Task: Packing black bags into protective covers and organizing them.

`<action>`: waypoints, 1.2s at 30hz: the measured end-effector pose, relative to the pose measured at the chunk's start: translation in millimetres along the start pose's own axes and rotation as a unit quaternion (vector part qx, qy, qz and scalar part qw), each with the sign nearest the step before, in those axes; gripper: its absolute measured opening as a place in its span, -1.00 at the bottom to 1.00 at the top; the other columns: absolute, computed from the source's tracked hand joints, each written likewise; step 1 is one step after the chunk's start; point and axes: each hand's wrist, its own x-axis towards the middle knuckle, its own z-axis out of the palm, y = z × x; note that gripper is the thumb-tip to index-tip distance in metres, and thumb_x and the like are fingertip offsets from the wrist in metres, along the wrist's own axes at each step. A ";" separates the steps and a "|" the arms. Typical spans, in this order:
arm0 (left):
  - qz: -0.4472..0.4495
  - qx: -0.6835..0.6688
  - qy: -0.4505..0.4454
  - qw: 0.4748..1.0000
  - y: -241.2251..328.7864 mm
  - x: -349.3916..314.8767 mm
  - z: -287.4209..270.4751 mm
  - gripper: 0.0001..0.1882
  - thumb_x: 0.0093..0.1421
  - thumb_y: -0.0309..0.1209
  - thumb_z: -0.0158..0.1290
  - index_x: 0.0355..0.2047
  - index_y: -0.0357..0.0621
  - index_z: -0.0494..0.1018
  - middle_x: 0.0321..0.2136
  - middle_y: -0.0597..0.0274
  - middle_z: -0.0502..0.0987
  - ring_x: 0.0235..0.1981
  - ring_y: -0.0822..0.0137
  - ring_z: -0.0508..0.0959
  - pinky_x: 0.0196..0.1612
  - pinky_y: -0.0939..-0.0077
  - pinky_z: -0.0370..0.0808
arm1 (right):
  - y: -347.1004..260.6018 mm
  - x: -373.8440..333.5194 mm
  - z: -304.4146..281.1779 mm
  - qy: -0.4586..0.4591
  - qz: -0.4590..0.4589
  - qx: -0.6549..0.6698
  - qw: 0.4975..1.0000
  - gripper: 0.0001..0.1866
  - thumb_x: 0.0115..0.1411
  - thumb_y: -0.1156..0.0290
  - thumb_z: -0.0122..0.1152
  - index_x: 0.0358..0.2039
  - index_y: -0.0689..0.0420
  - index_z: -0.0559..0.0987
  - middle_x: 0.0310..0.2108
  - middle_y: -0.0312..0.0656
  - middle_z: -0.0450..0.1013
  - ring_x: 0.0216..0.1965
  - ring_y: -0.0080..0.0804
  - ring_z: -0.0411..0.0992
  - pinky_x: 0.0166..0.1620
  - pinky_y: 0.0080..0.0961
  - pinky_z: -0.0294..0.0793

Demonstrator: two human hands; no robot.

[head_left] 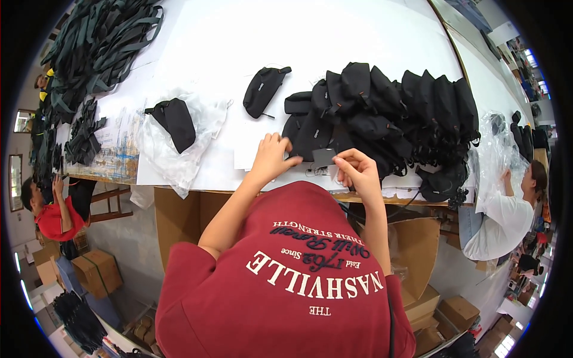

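Over the front edge of the white table, my right hand (358,169) pinches a small dark grey rectangular card (324,157) between thumb and fingertips. My left hand (271,156) is to the left of it, fingers apart and thumb pointing toward the card, with nothing visible in it. Just beyond both hands lies a black fabric pouch (313,136), part of a big heap of similar black pouches (370,95) spreading to the right. A single black pouch (262,92) rests apart, beyond my left hand.
Another black pouch (174,123) lies on a clear plastic bag (194,149) at left. Dark straps (98,45) are piled at far left. Cardboard boxes (418,250) stand below the table. One person in red (59,215) is at left, another in white (501,221) at right.
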 end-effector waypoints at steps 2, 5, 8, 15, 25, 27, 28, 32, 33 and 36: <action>-0.027 0.013 -0.066 0.997 -9.9 -12.9 15.5 -0.64 -0.18 -0.21 0.30 -0.43 -0.11 0.44 -0.34 0.15 0.33 -0.18 0.13 0.29 -0.11 0.31 0.24 | 8.8 -4.4 -9.8 0.035 0.009 -0.041 0.999 -0.89 0.16 0.44 0.16 -0.39 0.23 0.53 -0.71 -0.33 0.38 -0.75 -0.76 0.23 -0.68 -0.82 0.11; 0.004 0.040 -0.048 0.998 -17.2 -17.7 30.7 -0.70 -0.16 -0.25 0.29 -0.46 -0.12 0.50 -0.31 0.16 0.35 -0.19 0.16 0.30 -0.13 0.32 0.25 | 28.7 -11.3 -15.5 0.041 0.043 -0.070 0.996 -0.87 0.14 0.43 0.17 -0.41 0.23 0.53 -0.72 -0.35 0.39 -0.73 -0.77 0.23 -0.64 -0.81 0.17; 0.038 -0.108 -0.042 0.993 -4.6 -12.1 21.4 -0.75 -0.10 -0.28 0.27 -0.50 -0.17 0.53 -0.34 0.19 0.39 -0.22 0.18 0.29 -0.11 0.36 0.26 | 47.3 -13.3 -8.9 0.061 0.066 -0.124 0.988 -0.87 0.11 0.42 0.20 -0.43 0.23 0.53 -0.73 -0.34 0.41 -0.71 -0.73 0.31 -0.65 -0.75 0.21; -0.100 -0.461 -0.115 0.874 39.2 -4.9 -10.5 -0.75 0.09 -0.39 0.10 -0.25 -0.28 0.55 -0.51 0.24 0.56 -0.51 0.54 0.47 -0.39 0.65 0.40 | 49.6 -21.1 23.0 0.099 0.003 -0.146 0.984 -0.90 0.11 0.45 0.18 -0.42 0.23 0.53 -0.77 -0.36 0.38 -0.73 -0.74 0.29 -0.63 -0.73 0.18; -0.153 -0.511 -0.150 0.833 47.8 -18.5 -17.3 -0.77 0.05 -0.45 0.12 -0.27 -0.27 0.56 -0.58 0.31 0.54 -0.57 0.61 0.42 -0.46 0.73 0.34 | 56.0 -22.3 26.2 0.079 -0.049 -0.210 0.973 -0.90 0.04 0.49 0.22 -0.41 0.22 0.56 -0.80 -0.36 0.30 -0.73 -0.76 0.24 -0.63 -0.71 0.14; -0.150 -0.492 -0.119 0.849 49.0 -21.9 -15.4 -0.81 0.04 -0.45 0.13 -0.32 -0.25 0.56 -0.55 0.31 0.54 -0.58 0.62 0.40 -0.48 0.72 0.32 | 56.0 -21.9 26.1 0.080 -0.060 -0.226 0.969 -0.89 0.07 0.47 0.22 -0.38 0.22 0.55 -0.78 -0.38 0.31 -0.72 -0.77 0.23 -0.63 -0.72 0.13; -0.147 -0.472 -0.089 0.865 50.6 -22.2 -16.1 -0.85 0.04 -0.45 0.14 -0.36 -0.23 0.56 -0.52 0.31 0.54 -0.58 0.63 0.38 -0.49 0.72 0.30 | 53.0 -21.9 28.1 0.080 -0.060 -0.227 0.969 -0.89 0.07 0.47 0.22 -0.38 0.22 0.55 -0.78 -0.38 0.31 -0.72 -0.77 0.23 -0.63 -0.72 0.13; -0.093 -0.449 0.061 0.886 59.5 -20.7 -28.0 -0.88 0.08 -0.45 0.13 -0.40 -0.25 0.51 -0.45 0.33 0.52 -0.56 0.62 0.36 -0.47 0.71 0.30 | 39.7 -25.1 30.1 0.098 -0.083 -0.038 0.991 -0.89 0.17 0.49 0.13 -0.27 0.18 0.46 -0.61 -0.42 0.36 -0.58 -0.77 0.29 -0.51 -0.79 0.20; -0.089 -0.495 0.107 0.858 60.0 -20.5 -30.8 -0.89 0.11 -0.45 0.11 -0.40 -0.24 0.48 -0.43 0.34 0.50 -0.54 0.62 0.36 -0.44 0.72 0.30 | 33.9 -27.6 27.2 0.096 -0.105 -0.018 0.990 -0.90 0.17 0.51 0.12 -0.28 0.18 0.45 -0.55 -0.39 0.38 -0.52 -0.74 0.32 -0.46 -0.79 0.22; -0.073 -0.569 0.139 0.807 63.6 -22.2 -42.5 -0.90 0.18 -0.46 0.05 -0.35 -0.24 0.42 -0.48 0.38 0.46 -0.52 0.62 0.36 -0.39 0.75 0.29 | 11.8 -37.2 23.9 0.097 -0.151 0.021 0.984 -0.93 0.18 0.57 0.08 -0.30 0.21 0.44 -0.44 -0.32 0.40 -0.38 -0.65 0.39 -0.30 -0.73 0.32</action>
